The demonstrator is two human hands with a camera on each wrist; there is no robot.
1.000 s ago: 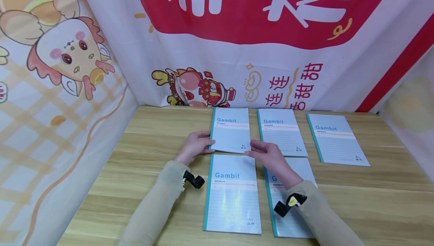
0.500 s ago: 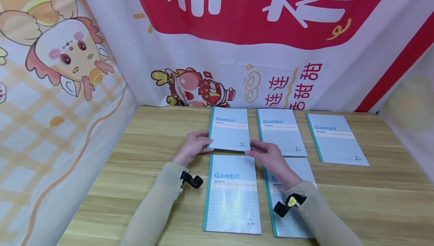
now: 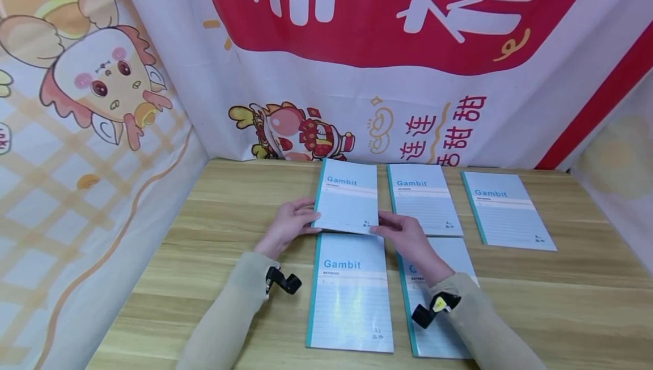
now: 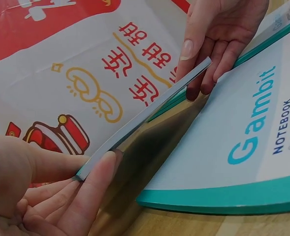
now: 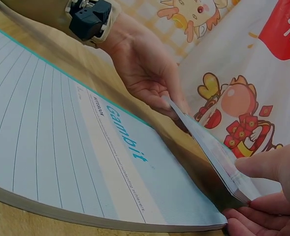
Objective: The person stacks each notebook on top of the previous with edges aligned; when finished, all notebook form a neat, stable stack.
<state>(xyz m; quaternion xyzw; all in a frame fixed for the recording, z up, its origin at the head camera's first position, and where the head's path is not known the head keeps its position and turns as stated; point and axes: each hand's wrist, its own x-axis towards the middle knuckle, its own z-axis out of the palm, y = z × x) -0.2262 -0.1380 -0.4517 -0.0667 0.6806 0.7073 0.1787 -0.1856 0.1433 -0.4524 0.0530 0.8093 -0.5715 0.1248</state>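
Observation:
A light-blue Gambit notebook (image 3: 348,200) with a teal spine is held in both hands at the back of the table. My left hand (image 3: 287,224) pinches its spine side near the lower corner, thumb on the cover. At the opposite lower corner, my right hand (image 3: 408,237) pinches it between thumb and fingers. In the left wrist view the held notebook (image 4: 140,120) is edge-on and tilted, its near edge raised above the wood. Directly in front lies a matching notebook (image 3: 352,302), flat. The right wrist view shows the held notebook's (image 5: 209,152) page edges beside my right thumb.
Right of the held notebook lies another Gambit notebook (image 3: 423,197), with one more (image 3: 505,208) farther right. A further notebook (image 3: 433,330) lies partly under my right forearm in view. A printed cloth (image 3: 296,92) hangs along the table's back edge (image 3: 255,160).
The held notebook's near edge has come up off the table and a little toward me, after a small shift left and back right. My left hand moved slightly with it; the other notebooks stayed put.

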